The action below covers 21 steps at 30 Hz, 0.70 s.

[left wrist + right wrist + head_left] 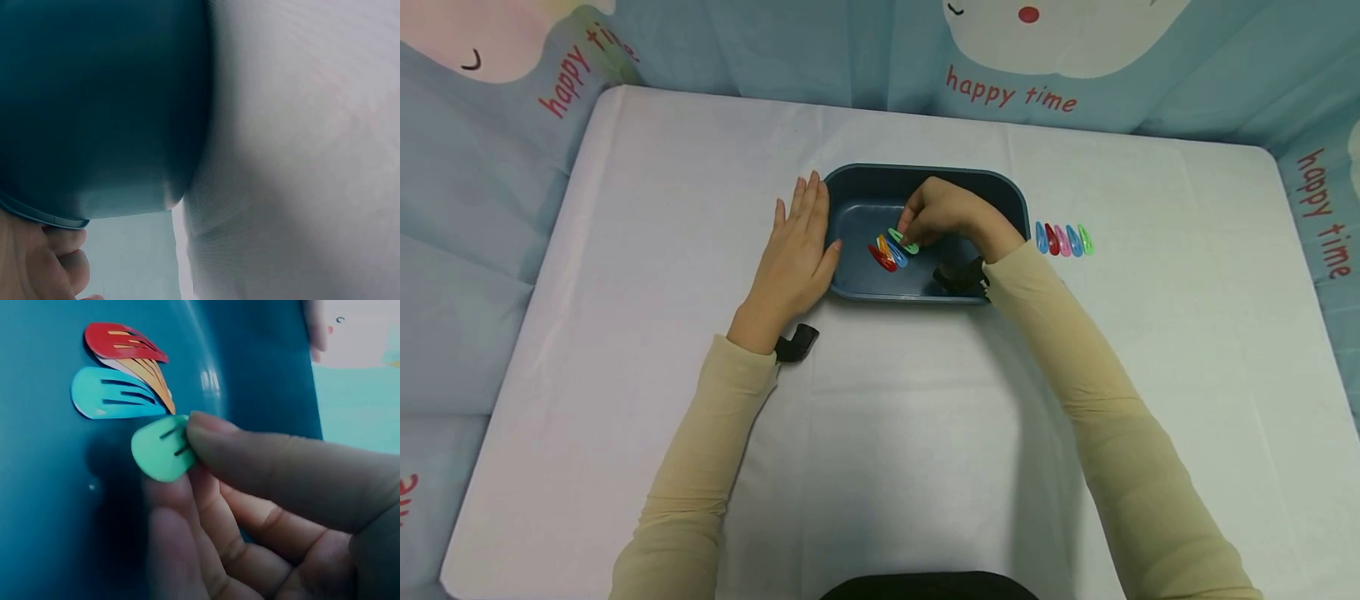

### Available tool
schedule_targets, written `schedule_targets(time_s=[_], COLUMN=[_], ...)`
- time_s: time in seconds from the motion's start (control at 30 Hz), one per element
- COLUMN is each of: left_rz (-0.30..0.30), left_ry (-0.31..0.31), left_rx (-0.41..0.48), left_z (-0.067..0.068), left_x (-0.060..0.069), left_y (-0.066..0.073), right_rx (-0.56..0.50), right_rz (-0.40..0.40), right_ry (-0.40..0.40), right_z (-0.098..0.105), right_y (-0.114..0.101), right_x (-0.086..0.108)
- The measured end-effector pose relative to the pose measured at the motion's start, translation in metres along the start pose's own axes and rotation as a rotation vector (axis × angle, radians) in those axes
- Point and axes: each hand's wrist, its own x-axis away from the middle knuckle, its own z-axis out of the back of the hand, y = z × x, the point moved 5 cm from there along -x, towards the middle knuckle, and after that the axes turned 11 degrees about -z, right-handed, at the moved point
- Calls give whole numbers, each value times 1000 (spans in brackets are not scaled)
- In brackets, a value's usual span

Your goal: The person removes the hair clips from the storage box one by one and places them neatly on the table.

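Note:
A dark blue rectangular tub (880, 297) with rounded corners stands on the table. My right hand (946, 212) is inside it, pinching a green snap hair clip (156, 451) between thumb and fingers. Close beside that clip, a red clip (125, 342), an orange clip (149, 372) and a blue clip (109, 395) lie fanned out on the tub's floor. A pale edge shows under the orange one. My left hand (793, 258) rests against the tub's left rim with its fingers straight; in the left wrist view only some of its fingers appear, by the rim.
Right of the tub, a row of clips lies on the white table (1165, 350): a blue clip (1041, 238), a red clip (1052, 240), a pink clip (1063, 241), another blue clip (1075, 242) and a green clip (1086, 240). A printed curtain (790, 50) hangs behind.

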Motion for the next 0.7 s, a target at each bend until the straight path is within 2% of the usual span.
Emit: schedule_targets(time_s=[0.4, 0.7], left_rz=[2, 5], left_ry=[-7, -9], left_rx=[5, 8], left_z=[1, 0], left_x=[0, 0], left_y=[1, 0], right_rx=[-49, -69], right_rz=[45, 59], right_ry=[4, 38], right_z=[11, 26], right_y=[1, 13], right_x=[15, 29])
